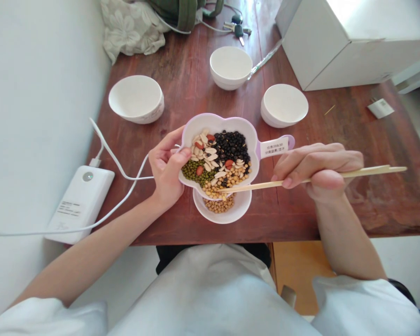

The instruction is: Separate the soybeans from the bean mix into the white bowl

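Note:
My left hand [168, 170] grips the left rim of a white flower-shaped bowl [227, 123] with a lilac edge and a labelled handle, thumb over the edge. Inside lie black beans [234, 147], green mung beans [198, 173], yellow soybeans [236, 175], pale flat seeds [210, 158] and a few red-skinned peanuts [228, 164]. In my right hand [318, 168] is a pair of wooden chopsticks [367, 172], their tips among the soybeans at the near edge. Partly hidden beneath this bowl, a small white bowl [244, 205] holds more soybeans [219, 205].
White bowls stand beyond at left [136, 95], centre [230, 65] and right [285, 103]. A power bank [82, 200] with a white cable [126, 207] lies left by the wall. A big white box [336, 51], keys [238, 31] and a floral cloth [131, 28] occupy the back.

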Demonstrator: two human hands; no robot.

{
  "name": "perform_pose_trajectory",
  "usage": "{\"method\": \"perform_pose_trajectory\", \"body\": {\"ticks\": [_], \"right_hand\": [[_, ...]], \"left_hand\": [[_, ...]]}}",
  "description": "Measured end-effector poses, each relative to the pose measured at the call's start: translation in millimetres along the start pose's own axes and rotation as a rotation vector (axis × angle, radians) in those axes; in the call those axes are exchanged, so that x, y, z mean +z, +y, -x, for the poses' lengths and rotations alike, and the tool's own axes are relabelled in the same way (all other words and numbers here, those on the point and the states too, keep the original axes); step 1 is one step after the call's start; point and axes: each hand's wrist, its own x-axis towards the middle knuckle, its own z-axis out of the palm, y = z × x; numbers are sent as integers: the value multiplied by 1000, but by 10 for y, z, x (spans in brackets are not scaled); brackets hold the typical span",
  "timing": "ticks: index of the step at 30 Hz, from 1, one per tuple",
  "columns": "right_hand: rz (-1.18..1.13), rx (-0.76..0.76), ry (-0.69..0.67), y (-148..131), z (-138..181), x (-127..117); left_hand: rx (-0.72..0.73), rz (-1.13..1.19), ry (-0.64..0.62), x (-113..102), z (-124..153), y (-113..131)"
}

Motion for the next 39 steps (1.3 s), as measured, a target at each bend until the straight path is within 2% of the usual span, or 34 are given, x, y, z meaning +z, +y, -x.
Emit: {"method": "perform_pose_trajectory", "body": {"ticks": [12, 20, 25, 33, 39], "right_hand": [[-43, 10, 13, 14, -13, 24], [-20, -36, 118, 46, -12, 74], [42, -40, 38, 60, 30, 63], [3, -171, -77, 70, -37, 142], [4, -187, -147, 30, -73, 132]], "left_hand": [[14, -8, -13, -11, -17, -15], [73, -10, -43, -85, -24, -96], [59, -29, -41, -89, -25, -92], [41, -14, -12, -49, -13, -42], [34, 34, -16, -42, -12, -42]]}}
